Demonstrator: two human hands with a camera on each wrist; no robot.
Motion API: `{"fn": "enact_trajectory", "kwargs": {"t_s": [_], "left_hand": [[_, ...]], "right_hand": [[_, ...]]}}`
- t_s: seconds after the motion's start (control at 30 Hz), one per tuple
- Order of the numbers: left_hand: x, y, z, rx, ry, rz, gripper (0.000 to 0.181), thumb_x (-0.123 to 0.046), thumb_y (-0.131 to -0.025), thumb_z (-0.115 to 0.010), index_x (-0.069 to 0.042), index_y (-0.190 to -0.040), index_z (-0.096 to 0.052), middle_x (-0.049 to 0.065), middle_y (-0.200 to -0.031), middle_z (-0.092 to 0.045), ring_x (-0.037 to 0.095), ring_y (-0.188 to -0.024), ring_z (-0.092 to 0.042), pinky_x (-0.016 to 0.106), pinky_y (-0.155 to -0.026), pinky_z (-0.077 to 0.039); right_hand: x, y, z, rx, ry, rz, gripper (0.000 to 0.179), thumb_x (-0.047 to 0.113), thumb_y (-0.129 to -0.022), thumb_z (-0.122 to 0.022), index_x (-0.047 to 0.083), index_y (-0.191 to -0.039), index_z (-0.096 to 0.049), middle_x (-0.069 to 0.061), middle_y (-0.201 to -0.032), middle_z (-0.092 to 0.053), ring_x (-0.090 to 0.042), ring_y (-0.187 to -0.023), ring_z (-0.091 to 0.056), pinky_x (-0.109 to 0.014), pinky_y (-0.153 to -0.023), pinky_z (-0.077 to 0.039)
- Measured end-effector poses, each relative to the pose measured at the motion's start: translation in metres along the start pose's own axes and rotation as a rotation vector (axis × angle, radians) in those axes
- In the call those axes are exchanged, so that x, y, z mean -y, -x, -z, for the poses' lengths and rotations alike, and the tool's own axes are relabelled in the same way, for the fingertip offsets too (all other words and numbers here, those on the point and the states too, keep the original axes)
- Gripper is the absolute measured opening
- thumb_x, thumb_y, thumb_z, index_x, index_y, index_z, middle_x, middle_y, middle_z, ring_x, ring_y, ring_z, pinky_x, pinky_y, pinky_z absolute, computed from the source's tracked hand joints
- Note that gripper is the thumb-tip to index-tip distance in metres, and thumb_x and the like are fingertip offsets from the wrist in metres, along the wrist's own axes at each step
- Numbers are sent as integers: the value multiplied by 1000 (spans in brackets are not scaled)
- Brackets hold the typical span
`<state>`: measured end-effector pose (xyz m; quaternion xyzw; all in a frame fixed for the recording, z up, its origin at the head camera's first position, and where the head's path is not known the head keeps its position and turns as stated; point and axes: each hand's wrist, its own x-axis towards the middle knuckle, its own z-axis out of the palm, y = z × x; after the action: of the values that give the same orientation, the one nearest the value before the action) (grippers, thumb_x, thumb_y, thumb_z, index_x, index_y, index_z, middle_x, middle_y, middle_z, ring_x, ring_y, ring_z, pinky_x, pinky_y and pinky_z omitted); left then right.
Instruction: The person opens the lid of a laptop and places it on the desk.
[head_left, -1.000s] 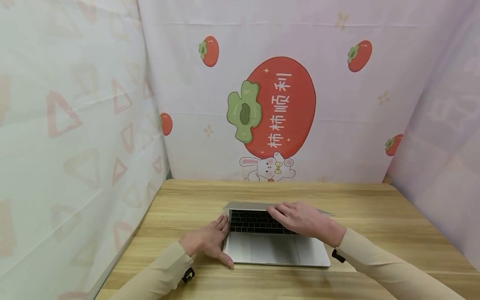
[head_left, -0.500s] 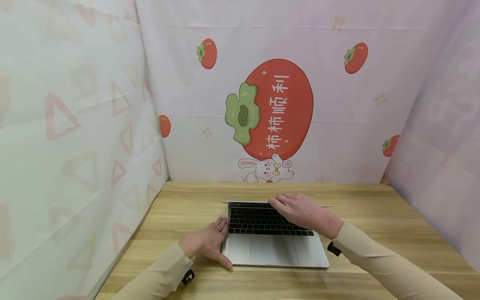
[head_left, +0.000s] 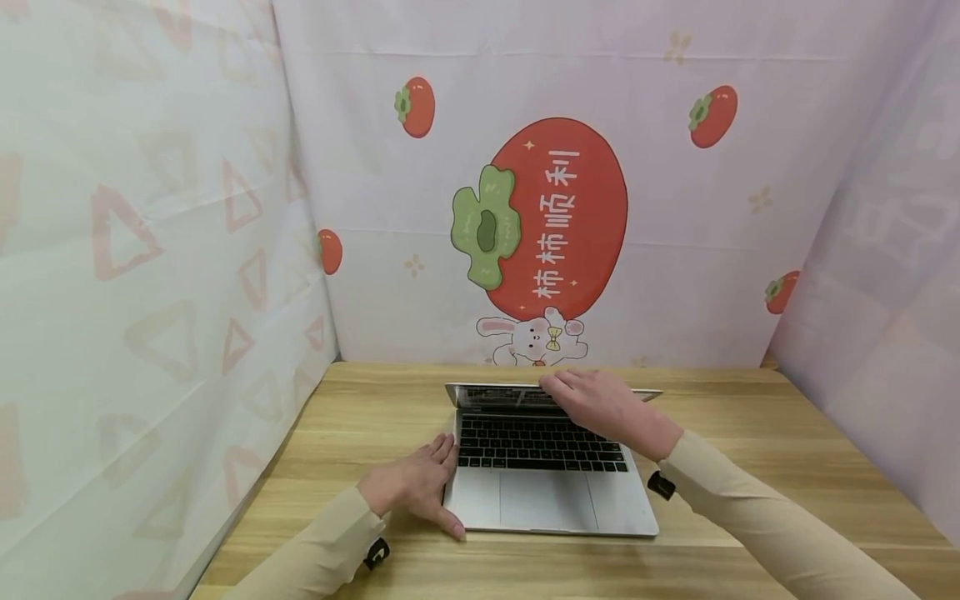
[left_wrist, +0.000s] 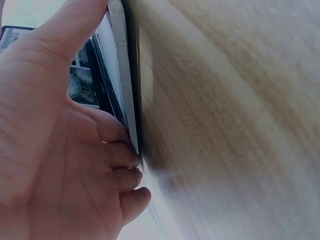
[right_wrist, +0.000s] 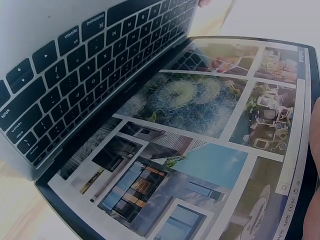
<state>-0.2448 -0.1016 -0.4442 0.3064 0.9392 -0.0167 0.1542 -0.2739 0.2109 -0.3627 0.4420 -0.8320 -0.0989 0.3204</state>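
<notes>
A silver laptop (head_left: 474, 500) lies on the wooden table with its black keyboard (head_left: 517, 442) showing and its lid (head_left: 491, 397) partly raised. My right hand (head_left: 603, 408) grips the lid's top edge near the middle. Up close in the right wrist view, the lit screen (right_wrist: 175, 95) shows a grid of photos, and part of the hand overlaps the top edge. Along the base's left side rests my left hand (head_left: 416, 482), fingers extended and thumb spread toward the front corner. The left wrist view has its palm and fingertips right at the laptop's side edge (left_wrist: 126, 80).
The wooden table (head_left: 360, 408) extends round the laptop on all sides. Behind it hangs a pale cloth backdrop (head_left: 405, 308) printed with persimmons and a rabbit. Further cloth walls (head_left: 187, 275) stand at the left and right. Each wrist has a dark band (head_left: 662, 485).
The lid has swung up and back with my right hand at its top edge, uncovering the whole keyboard and part of the screen. My left hand has stayed at the base's left side.
</notes>
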Motion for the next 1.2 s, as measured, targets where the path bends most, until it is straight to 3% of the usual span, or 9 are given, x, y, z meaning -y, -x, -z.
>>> {"fn": "enact_trajectory", "kwargs": {"t_s": [0.23,0.43,0.8,1.2], "left_hand": [[3,-2,-2,2,-7,-9,130,-82,-67,-65,5,-153,-22,26,-161,-13,38,-152,-13,46,-122,-22],[3,-1,-3,13,17,3,129,-81,-68,-64,4,-154,-20,25,-162,-11,37,-152,-11,46,-122,-20],[5,-3,-4,14,25,4,131,-83,-67,-62,3,-154,-19,24,-163,-10,35,-153,-11,44,-123,-19],[2,-1,-3,20,37,7,131,-82,-66,-64,3,-154,-18,23,-163,-9,34,-153,-10,43,-123,-18]], "right_hand": [[-12,-7,-6,-62,-44,-51,22,14,-88,-73,12,-96,-53,5,-66,-51,-6,-51,-38,-15,-45,-26],[-22,-12,-12,-93,-72,-80,21,20,-89,-72,11,-97,-56,4,-66,-53,-6,-49,-35,-15,-43,-28],[-33,-20,-13,-45,-137,-181,13,21,-94,-65,11,-93,-58,6,-61,-56,-6,-47,-47,-16,-43,-31],[-47,-21,-11,14,-156,-241,15,25,-95,-64,10,-92,-60,4,-60,-56,-7,-45,-43,-20,-45,-36]]}}
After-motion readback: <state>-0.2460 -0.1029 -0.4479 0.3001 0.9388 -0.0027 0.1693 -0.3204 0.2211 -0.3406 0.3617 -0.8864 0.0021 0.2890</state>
